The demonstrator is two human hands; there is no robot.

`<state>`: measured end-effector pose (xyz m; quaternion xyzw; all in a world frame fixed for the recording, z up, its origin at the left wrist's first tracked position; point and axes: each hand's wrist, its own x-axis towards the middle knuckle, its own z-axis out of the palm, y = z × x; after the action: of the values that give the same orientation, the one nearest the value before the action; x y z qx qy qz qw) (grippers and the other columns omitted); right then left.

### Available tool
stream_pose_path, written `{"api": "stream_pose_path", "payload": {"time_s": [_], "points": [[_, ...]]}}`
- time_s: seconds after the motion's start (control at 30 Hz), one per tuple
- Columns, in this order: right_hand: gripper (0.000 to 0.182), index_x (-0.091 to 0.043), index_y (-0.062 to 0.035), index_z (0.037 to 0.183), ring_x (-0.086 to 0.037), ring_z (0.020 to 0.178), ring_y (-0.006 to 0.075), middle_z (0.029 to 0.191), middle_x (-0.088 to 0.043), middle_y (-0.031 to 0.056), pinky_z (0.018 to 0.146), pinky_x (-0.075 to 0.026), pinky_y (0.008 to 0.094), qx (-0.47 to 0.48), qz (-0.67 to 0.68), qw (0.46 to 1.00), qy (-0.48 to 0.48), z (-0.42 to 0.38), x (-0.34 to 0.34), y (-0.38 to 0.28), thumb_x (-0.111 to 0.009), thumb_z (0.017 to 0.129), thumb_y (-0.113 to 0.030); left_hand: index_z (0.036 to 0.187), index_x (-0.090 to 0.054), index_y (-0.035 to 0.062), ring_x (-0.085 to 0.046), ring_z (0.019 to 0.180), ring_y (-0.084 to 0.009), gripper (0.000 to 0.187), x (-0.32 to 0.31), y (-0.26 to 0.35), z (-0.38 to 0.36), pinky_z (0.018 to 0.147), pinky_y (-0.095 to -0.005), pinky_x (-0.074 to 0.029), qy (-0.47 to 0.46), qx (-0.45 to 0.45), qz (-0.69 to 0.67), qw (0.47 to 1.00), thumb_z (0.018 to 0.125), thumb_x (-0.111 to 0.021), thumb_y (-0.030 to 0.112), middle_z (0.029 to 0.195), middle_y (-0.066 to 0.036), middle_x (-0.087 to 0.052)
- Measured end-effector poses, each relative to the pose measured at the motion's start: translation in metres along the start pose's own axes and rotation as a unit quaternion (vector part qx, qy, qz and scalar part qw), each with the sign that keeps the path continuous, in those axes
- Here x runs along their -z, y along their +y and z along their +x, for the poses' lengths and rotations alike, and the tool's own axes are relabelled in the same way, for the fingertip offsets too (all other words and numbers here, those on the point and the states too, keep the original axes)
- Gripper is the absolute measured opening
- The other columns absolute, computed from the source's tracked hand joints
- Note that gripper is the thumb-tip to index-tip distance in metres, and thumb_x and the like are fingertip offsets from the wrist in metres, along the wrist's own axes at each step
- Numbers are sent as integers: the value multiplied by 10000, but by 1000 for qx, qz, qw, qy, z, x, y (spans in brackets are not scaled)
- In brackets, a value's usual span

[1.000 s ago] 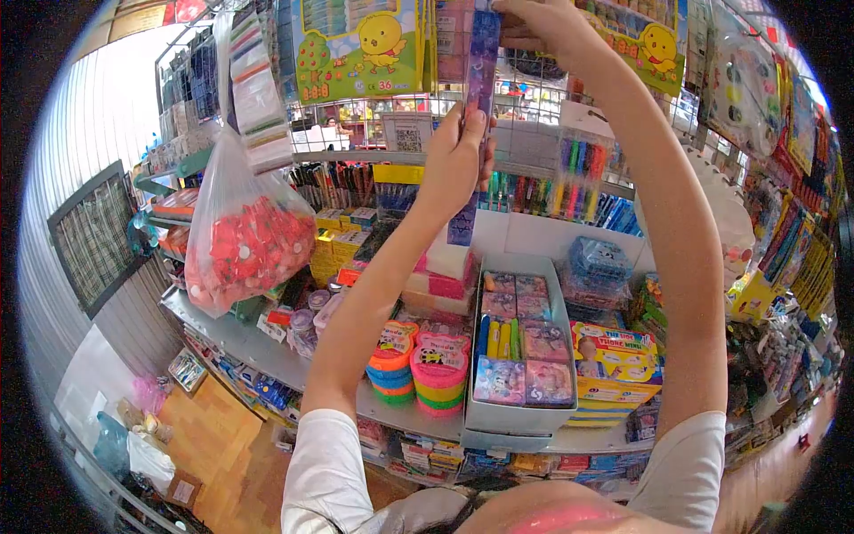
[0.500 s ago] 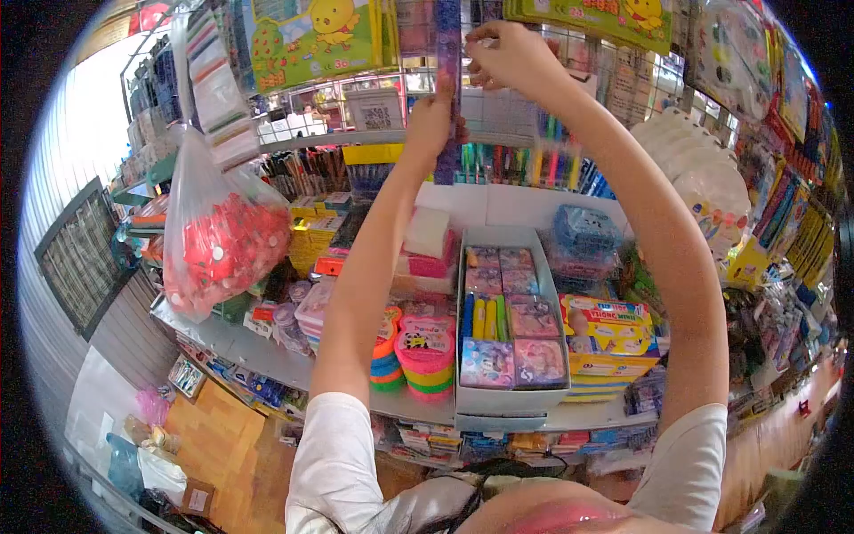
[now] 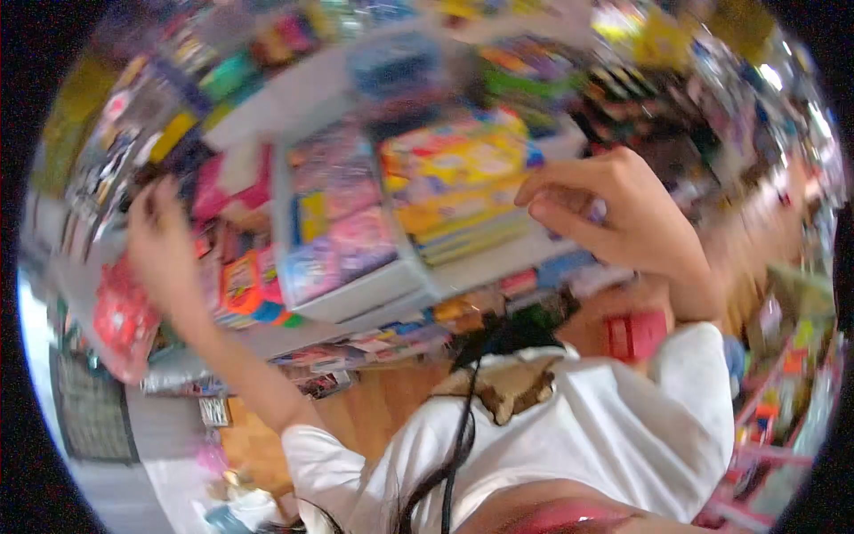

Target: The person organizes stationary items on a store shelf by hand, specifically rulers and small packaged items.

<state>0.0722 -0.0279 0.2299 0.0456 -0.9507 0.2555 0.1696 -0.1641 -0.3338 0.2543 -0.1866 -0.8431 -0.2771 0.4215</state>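
My left hand [image 3: 163, 227] is raised at the left, smeared by motion, above a clear bag of red items [image 3: 124, 316]. Whether its fingers hold anything is not clear. On the other side, my right hand [image 3: 618, 209] hangs in front of the shelf edge, its thumb and fingers curled together. Something small and pale shows within the curl, too blurred to name. Just left of that hand is a stack of yellow boxes [image 3: 454, 191]. Beside the stack stands a pale open carton [image 3: 369, 298] holding pink and purple packs [image 3: 360, 236].
Orange and pink tubs [image 3: 245, 285] stand left of the carton. A blue pack [image 3: 391, 67] is behind it. More goods lie on a lower shelf [image 3: 498, 307]. A red box [image 3: 636, 334] is low at the right, and wooden floor [image 3: 378, 405] shows below.
My view has swung down and to the right. The purple strip that my left hand gripped at the wire rack is out of sight. Both hands have come down and moved apart.
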Motion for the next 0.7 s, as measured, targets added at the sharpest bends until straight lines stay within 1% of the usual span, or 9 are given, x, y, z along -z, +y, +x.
{"api": "stream_pose_path", "payload": {"time_s": [0.07,0.13,0.2,0.3,0.33,0.37,0.47,0.57,0.7], "points": [[205,-620,-28,917,-585,574,98,653,-602,43,524,-452,234,-31,72,996,41,-44,-1,48,-533,866,-207,1011,-598,-38,-591,880,-241,348,9,30,-51,775,-321,-447,104,5,-67,992,886,-509,274,970,-157,-623],[246,-610,-8,942,-563,622,71,681,-598,36,548,-448,220,-142,162,976,36,-83,1,77,-485,901,-216,952,-596,-56,-595,816,-235,283,6,85,-108,740,-313,-462,188,19,-118,975,891,-492,200,899,-163,-619],[254,-607,-2,951,-563,637,75,691,-602,34,558,-446,219,-193,217,955,58,-119,-14,118,-463,912,-207,882,-582,-54,-587,753,-226,208,-22,114,-157,693,-309,-469,178,-53,-350,918,882,-464,117,830,-159,-604],[245,-599,5,965,-566,655,75,708,-600,34,581,-458,227,-257,250,930,78,-170,-31,149,-453,919,-187,812,-570,-8,-569,677,-222,71,-87,229,-218,631,-321,-452,-19,-21,-454,891,829,-518,37,760,-125,-588],[242,-599,6,965,-567,653,77,717,-601,33,586,-457,225,-284,265,918,80,-187,-36,157,-455,918,-182,820,-577,22,-568,678,-250,27,-105,259,-221,641,-328,-454,-96,-146,-377,910,797,-564,25,753,-100,-589],[233,-598,8,968,-580,650,99,726,-613,55,593,-467,243,-295,280,910,81,-195,-40,161,-459,910,-169,847,-589,50,-574,737,-267,63,-135,281,-219,646,-333,-457,-181,-182,-372,892,792,-591,82,778,-80,-595],[219,-601,14,969,-612,659,152,754,-641,106,626,-484,283,-312,300,897,89,-225,-46,174,-470,891,-144,900,-595,72,-567,867,-253,213,-201,319,-247,707,-363,-471,-305,-185,-272,894,810,-597,264,915,-67,-582],[223,-613,17,949,-627,742,190,791,-646,133,707,-470,302,-336,293,890,98,-250,-45,189,-479,882,-149,951,-589,73,-539,940,-253,326,-248,324,-275,735,-386,-471,-260,-260,-159,916,812,-587,368,984,-81,-552],[223,-613,10,952,-628,757,196,786,-643,136,712,-465,305,-330,287,894,99,-268,-47,212,-482,880,-156,993,-584,73,-503,991,-269,424,-258,324,-283,744,-405,-469,-234,-246,-110,934,791,-585,446,995,-97,-526]]}}
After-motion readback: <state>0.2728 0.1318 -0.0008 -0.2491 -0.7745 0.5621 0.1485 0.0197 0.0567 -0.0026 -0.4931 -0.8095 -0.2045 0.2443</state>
